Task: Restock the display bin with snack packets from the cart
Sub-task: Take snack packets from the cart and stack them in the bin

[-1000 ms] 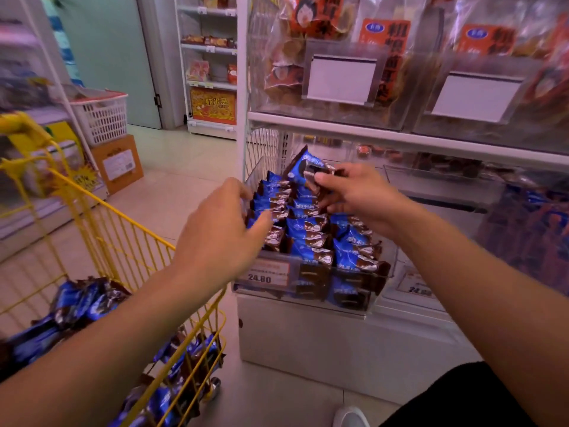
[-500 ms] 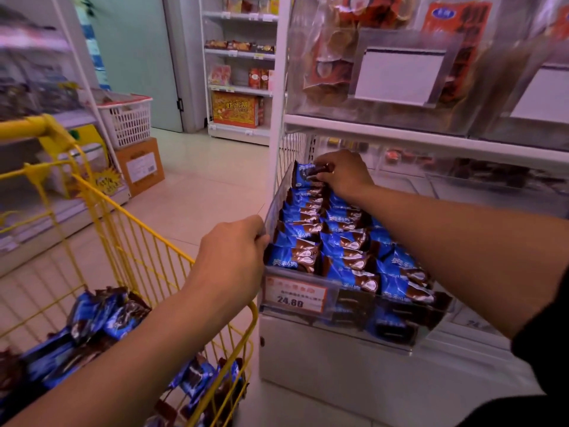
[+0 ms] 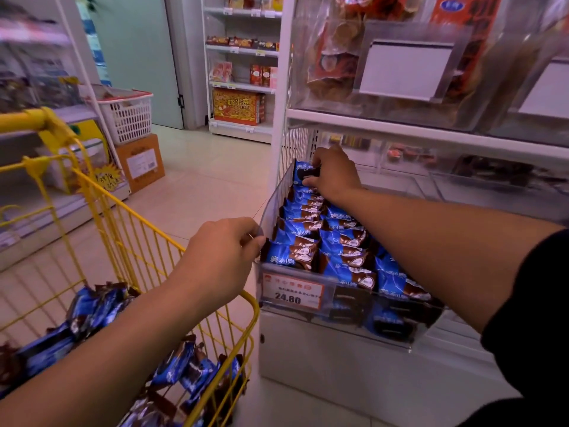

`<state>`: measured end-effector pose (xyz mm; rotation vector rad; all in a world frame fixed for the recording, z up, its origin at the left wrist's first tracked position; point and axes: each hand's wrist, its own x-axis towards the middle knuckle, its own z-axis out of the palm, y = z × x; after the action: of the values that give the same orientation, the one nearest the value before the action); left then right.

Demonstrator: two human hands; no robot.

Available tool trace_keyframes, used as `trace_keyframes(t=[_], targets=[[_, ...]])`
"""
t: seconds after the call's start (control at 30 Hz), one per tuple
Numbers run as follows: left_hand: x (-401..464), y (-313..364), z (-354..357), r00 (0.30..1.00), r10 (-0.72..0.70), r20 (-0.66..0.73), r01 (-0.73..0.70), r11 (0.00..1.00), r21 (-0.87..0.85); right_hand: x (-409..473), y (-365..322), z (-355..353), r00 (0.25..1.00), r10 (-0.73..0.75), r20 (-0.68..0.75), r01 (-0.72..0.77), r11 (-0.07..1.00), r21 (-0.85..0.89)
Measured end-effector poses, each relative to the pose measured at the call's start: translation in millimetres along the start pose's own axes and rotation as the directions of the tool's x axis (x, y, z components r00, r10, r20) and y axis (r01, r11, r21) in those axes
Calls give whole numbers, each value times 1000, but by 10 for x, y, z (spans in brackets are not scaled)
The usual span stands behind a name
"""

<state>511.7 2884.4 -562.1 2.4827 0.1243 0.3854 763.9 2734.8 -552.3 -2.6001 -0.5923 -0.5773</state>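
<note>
A clear plastic display bin (image 3: 311, 297) juts from the lower shelf, filled with rows of blue-and-brown snack packets (image 3: 345, 241). My right hand (image 3: 334, 174) reaches to the bin's far end and pinches one blue packet (image 3: 303, 174) standing upright at the back of the left row. My left hand (image 3: 221, 257) grips the bin's near left corner, fingers curled over its wall. The yellow wire cart (image 3: 147, 229) stands at the left, holding more of the same packets (image 3: 98, 309) in loose heaps.
Clear bins of red-packaged snacks (image 3: 385, 57) sit on the shelf above. A white basket (image 3: 129, 115) rests on a cardboard box (image 3: 141, 161) across the aisle. Another shelf unit (image 3: 243, 72) stands by the pale door. Tiled floor lies between.
My right hand has carried the packet from above the bin's middle to its far end and lowered it there. My left hand stayed on the bin's corner while the view shifted right.
</note>
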Motion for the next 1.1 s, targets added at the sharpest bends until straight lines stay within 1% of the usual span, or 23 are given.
trace_keyframes(t=[0.13, 0.2, 0.23, 0.3, 0.33, 0.37, 0.4, 0.43, 0.47, 0.5, 0.53, 0.57, 0.6, 0.63, 0.67, 0.7, 0.77, 0.8, 0.87, 0.93, 0.97, 1.03, 1.1], targets=[[-52, 48, -243, 996, 74, 49, -76, 996, 45, -75, -132, -217, 989, 23, 147, -12, 997, -75], [-74, 41, -488, 990, 142, 20, -143, 985, 95, -260, -301, -425, 978, 42, 203, -3, 983, -186], [-92, -7, -632, 987, 162, -5, -160, 979, 126, -413, -430, -536, 982, 8, 190, 35, 974, -225], [-124, -195, -945, 983, 171, -74, -150, 962, 228, -823, -678, -730, 977, -208, 50, 214, 954, -209], [-153, -338, -1091, 983, 155, -94, -122, 948, 293, -1103, -837, -830, 935, -353, -41, 344, 928, -143], [-199, -501, -1216, 990, 114, -86, -76, 931, 356, -1414, -1038, -954, 871, -479, -114, 477, 878, -43], [-268, -674, -1316, 998, 41, -47, -17, 907, 420, -1678, -1261, -1061, 799, -588, -127, 598, 799, 60], [-346, -844, -1382, 998, -62, 21, 44, 873, 485, -1863, -1491, -1132, 720, -690, -74, 693, 707, 143], [-430, -991, -1418, 977, -186, 103, 100, 829, 550, -1970, -1752, -1169, 641, -766, 48, 743, 635, 211], [-517, -1115, -1436, 931, -317, 179, 148, 779, 609, -2006, -2024, -1146, 559, -800, 221, 757, 600, 258], [-603, -1211, -1450, 866, -439, 238, 186, 726, 662, -1984, -2279, -1043, 474, -770, 427, 753, 606, 256], [-687, -1280, -1463, 791, -544, 279, 216, 675, 705, -1944, -2522, -870, 371, -679, 633, 769, 607, 200], [-762, -1333, -1485, 718, -627, 301, 241, 630, 738, -1901, -2743, -645, 248, -543, 802, 802, 580, 145], [-831, -1372, -1513, 662, -683, 309, 255, 592, 765, -1879, -2951, -413, 135, -392, 910, 814, 567, 124], [-892, -1413, -1549, 626, -716, 308, 259, 564, 784, -1883, -3117, -170, 50, -290, 956, 810, 572, 131], [-948, -1455, -1586, 611, -731, 303, 258, 546, 797, -1921, -3244, 56, -16, -244, 970, 786, 597, 163], [-1027, -1510, -1649, 632, -721, 284, 245, 534, 809, -2051, -3425, 418, -96, -292, 952, 732, 627, 266], [-1050, -1527, -1679, 665, -695, 272, 232, 539, 810, -2130, -3504, 555, -83, -381, 921, 724, 612, 318], [-1062, -1563, -1762, 762, -615, 201, 232, 549, 803, -2268, -3641, 755, 42, -592, 805, 735, 564, 377], [-1067, -1593, -1889, 844, -529, 87, 258, 544, 798, -2319, -3723, 885, 151, -698, 700, 759, 536, 370], [-1078, -1610, -1953, 867, -497, 27, 281, 534, 797, -2314, -3738, 929, 178, -715, 676, 784, 519, 342], [-1113, -1651, -2039, 871, -486, -66, 340, 500, 796, -2290, -3765, 1008, 185, -721, 668, 842, 466, 271], [-1147, -1662, -2057, 843, -531, -81, 377, 477, 794, -2293, -3812, 1089, 134, -696, 705, 874, 419, 248]])
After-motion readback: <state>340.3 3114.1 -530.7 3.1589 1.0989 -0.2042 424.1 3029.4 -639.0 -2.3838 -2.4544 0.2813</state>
